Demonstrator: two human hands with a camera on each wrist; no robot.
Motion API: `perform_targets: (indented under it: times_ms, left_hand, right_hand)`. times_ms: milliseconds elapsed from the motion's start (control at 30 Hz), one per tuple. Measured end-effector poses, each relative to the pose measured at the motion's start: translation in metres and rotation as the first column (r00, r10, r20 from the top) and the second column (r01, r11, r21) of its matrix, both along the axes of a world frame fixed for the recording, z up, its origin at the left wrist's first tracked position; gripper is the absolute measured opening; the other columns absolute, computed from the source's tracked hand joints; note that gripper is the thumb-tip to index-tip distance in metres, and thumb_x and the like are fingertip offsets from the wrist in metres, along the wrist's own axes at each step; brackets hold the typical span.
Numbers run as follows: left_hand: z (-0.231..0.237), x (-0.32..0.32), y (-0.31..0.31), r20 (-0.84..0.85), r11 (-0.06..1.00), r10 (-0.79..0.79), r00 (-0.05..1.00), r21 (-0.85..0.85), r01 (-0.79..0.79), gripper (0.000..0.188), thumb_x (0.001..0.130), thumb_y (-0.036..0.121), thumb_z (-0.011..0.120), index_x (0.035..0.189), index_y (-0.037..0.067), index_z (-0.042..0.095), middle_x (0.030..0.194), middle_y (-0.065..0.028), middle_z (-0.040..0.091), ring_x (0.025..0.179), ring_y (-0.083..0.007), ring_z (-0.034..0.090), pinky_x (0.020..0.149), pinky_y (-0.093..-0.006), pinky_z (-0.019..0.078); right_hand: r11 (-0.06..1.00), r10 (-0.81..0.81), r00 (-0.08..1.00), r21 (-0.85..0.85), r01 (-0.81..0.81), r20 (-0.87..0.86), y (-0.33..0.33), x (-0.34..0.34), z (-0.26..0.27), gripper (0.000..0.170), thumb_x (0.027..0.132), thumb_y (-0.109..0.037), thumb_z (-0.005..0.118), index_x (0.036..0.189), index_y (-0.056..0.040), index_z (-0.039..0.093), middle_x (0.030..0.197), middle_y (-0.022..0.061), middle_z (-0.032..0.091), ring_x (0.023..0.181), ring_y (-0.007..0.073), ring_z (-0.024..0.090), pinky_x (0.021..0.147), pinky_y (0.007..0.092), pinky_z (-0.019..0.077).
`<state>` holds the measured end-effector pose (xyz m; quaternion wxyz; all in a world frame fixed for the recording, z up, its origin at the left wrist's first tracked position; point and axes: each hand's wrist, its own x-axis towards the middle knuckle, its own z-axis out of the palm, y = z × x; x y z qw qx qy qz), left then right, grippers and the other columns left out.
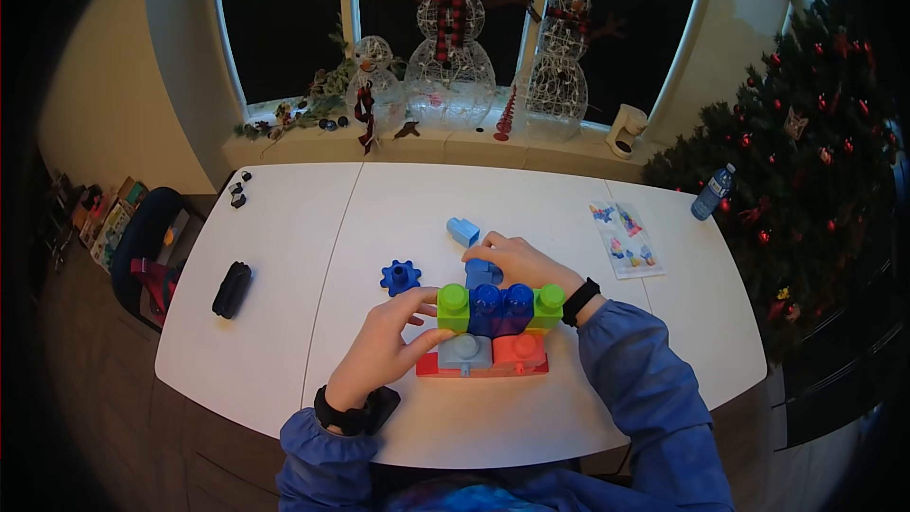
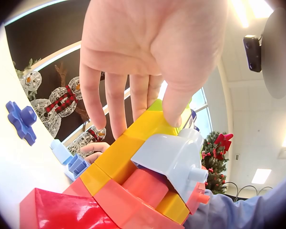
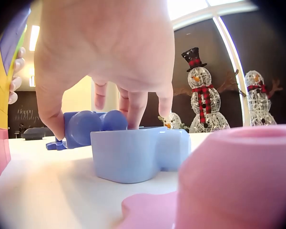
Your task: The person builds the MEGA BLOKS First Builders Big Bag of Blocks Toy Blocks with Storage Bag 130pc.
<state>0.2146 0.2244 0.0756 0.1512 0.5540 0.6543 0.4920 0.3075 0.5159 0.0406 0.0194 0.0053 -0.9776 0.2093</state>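
A stack of toy building blocks (image 1: 483, 369) stands in front of me, red and coral at the bottom with yellow above in the left wrist view. Two bright green blocks (image 1: 453, 311) flank dark blue ones (image 1: 502, 313) on top. A pale blue piece (image 2: 164, 155) and a coral piece (image 1: 519, 349) jut from its near side. My left hand (image 1: 381, 334) holds the stack's upper left end between thumb and fingers. Behind the stack, my right hand (image 1: 523, 263) pinches a blue two-stud block (image 3: 78, 133) low over the table. A light blue block (image 1: 464, 231) lies just beyond it.
A dark blue gear-shaped piece (image 1: 400, 277) lies left of the right hand. Close to the right wrist camera is a pink piece (image 3: 238, 181). An instruction sheet (image 1: 627, 239) and a bottle (image 1: 713, 192) are at the right; a black case (image 1: 232, 290) sits at the left.
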Motion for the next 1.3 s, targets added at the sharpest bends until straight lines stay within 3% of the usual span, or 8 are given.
perform_targets:
  times_ms: [300, 400, 600, 700, 833, 967, 1100, 1300]
  left_hand:
    - [0.000, 0.000, 0.000, 0.000, 1.000, -0.009, 1.000, -0.008, 0.009, 0.047, 0.091, 0.015, 0.080, 0.133, 0.004, 0.061, 0.116, -0.0141, 0.072, 0.104, -0.0290, 0.072, 0.086, -0.0378, 0.0585]
    - [0.000, 0.000, 0.000, -0.008, 1.000, -0.005, 1.000, -0.005, 0.005, 0.047, 0.091, 0.015, 0.080, 0.133, 0.004, 0.061, 0.117, -0.0145, 0.072, 0.104, -0.0294, 0.072, 0.086, -0.0379, 0.0587]
    - [-0.002, 0.000, 0.000, -0.014, 1.000, 0.002, 1.000, 0.009, -0.002, 0.048, 0.091, 0.016, 0.080, 0.133, 0.003, 0.061, 0.117, -0.0149, 0.072, 0.104, -0.0301, 0.072, 0.086, -0.0380, 0.0587]
    - [-0.002, -0.001, 0.000, -0.011, 1.000, 0.007, 1.000, 0.013, -0.007, 0.049, 0.089, 0.013, 0.082, 0.133, 0.003, 0.062, 0.114, -0.0123, 0.072, 0.101, -0.0257, 0.072, 0.087, -0.0362, 0.0584]
    - [0.001, 0.001, 0.000, -0.015, 1.000, 0.007, 1.000, 0.016, -0.007, 0.048, 0.089, 0.012, 0.081, 0.133, 0.003, 0.063, 0.113, -0.0107, 0.073, 0.101, -0.0232, 0.071, 0.088, -0.0351, 0.0581]
    - [0.001, 0.000, 0.000, -0.005, 1.000, 0.000, 1.000, 0.005, 0.000, 0.047, 0.090, 0.012, 0.081, 0.133, 0.004, 0.063, 0.113, -0.0105, 0.073, 0.101, -0.0230, 0.071, 0.088, -0.0352, 0.0580]
    - [0.001, 0.000, 0.000, -0.001, 1.000, -0.008, 1.000, 0.008, 0.008, 0.047, 0.091, 0.012, 0.080, 0.133, 0.004, 0.062, 0.113, -0.0102, 0.073, 0.101, -0.0229, 0.071, 0.088, -0.0353, 0.0580]
    - [0.001, 0.000, 0.001, 0.007, 1.000, -0.012, 1.000, 0.011, 0.012, 0.047, 0.091, 0.012, 0.080, 0.133, 0.004, 0.063, 0.113, -0.0105, 0.073, 0.101, -0.0230, 0.071, 0.088, -0.0350, 0.0582]
  right_hand:
    - [0.979, 0.078, 0.984, -0.175, -0.106, -0.161, 0.007, 0.002, -0.011, 0.037, 0.080, -0.005, 0.080, 0.114, -0.0162, 0.071, 0.122, 0.0117, 0.061, 0.101, 0.0349, 0.068, 0.089, 0.0421, 0.0563]
    - [0.983, 0.062, 0.990, -0.162, -0.083, -0.127, 0.002, 0.009, 0.009, 0.033, 0.083, -0.002, 0.079, 0.114, -0.0097, 0.071, 0.120, 0.0101, 0.063, 0.107, 0.0293, 0.066, 0.094, 0.0366, 0.0545]
    - [0.955, -0.192, 0.919, -0.282, 0.094, -0.343, -0.017, 0.031, 0.083, 0.036, 0.086, -0.011, 0.083, 0.119, -0.0053, 0.069, 0.108, 0.0076, 0.072, 0.094, 0.0215, 0.070, 0.086, 0.0324, 0.0556]
    - [0.911, -0.200, 0.917, -0.410, 0.043, -0.347, -0.024, 0.046, 0.118, 0.042, 0.085, -0.015, 0.086, 0.121, -0.0044, 0.068, 0.107, 0.0070, 0.072, 0.088, 0.0173, 0.070, 0.082, 0.0299, 0.0549]
    - [0.976, 0.015, 0.899, -0.191, -0.109, -0.437, -0.055, 0.064, 0.162, 0.040, 0.082, -0.020, 0.089, 0.116, -0.0050, 0.073, 0.095, 0.0050, 0.072, 0.083, 0.0155, 0.069, 0.077, 0.0306, 0.0533]
    - [0.980, 0.134, 0.878, -0.067, -0.185, -0.459, -0.076, 0.063, 0.159, 0.042, 0.080, -0.025, 0.090, 0.115, -0.0074, 0.076, 0.090, 0.0079, 0.072, 0.083, 0.0240, 0.069, 0.076, 0.0319, 0.0528]
    - [0.989, 0.145, 0.897, 0.061, -0.132, -0.417, -0.086, 0.064, 0.149, 0.036, 0.084, -0.027, 0.086, 0.114, -0.0103, 0.074, 0.088, 0.0056, 0.069, 0.086, 0.0247, 0.065, 0.087, 0.0367, 0.0461]
    - [0.990, 0.137, 0.902, 0.091, -0.109, -0.409, -0.088, 0.066, 0.146, 0.039, 0.084, -0.028, 0.086, 0.117, -0.0117, 0.073, 0.088, 0.0038, 0.068, 0.087, 0.0238, 0.064, 0.089, 0.0367, 0.0426]
